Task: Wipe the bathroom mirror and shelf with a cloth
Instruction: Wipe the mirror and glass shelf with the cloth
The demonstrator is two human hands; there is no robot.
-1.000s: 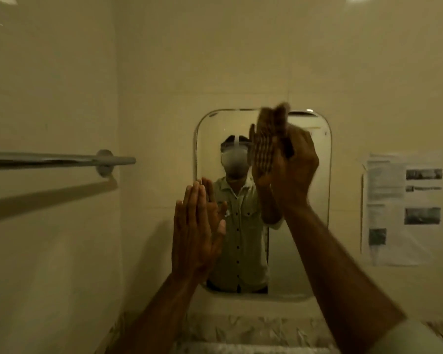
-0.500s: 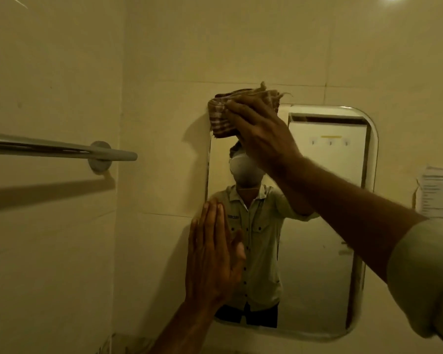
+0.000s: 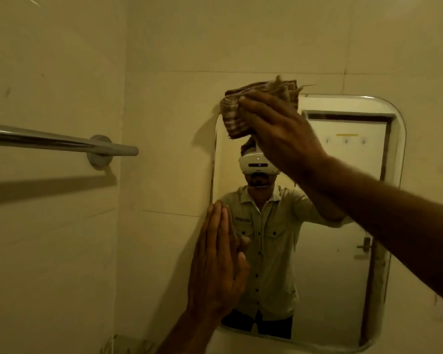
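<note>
The cloth [image 3: 241,111] is brown with stripes and is folded into a pad. It sits at the top left corner of the mirror [image 3: 343,251], partly over the edge and on the wall [image 3: 241,42] above. The right hand [image 3: 279,134] lies flat on the cloth with its fingers spread a little, pressing it to the glass. The arm reaches in from the right side.

The left hand [image 3: 215,264] is held up near the left edge of the mirror, lower down. It is open, with the fingers straight and close together. It grips nothing. I cannot tell if it touches the glass.

The mirror has round corners and a pale frame. It shows a person in a light shirt and a door behind.

A shiny rail [image 3: 56,143] is fixed to the left wall, well apart from the mirror.
</note>
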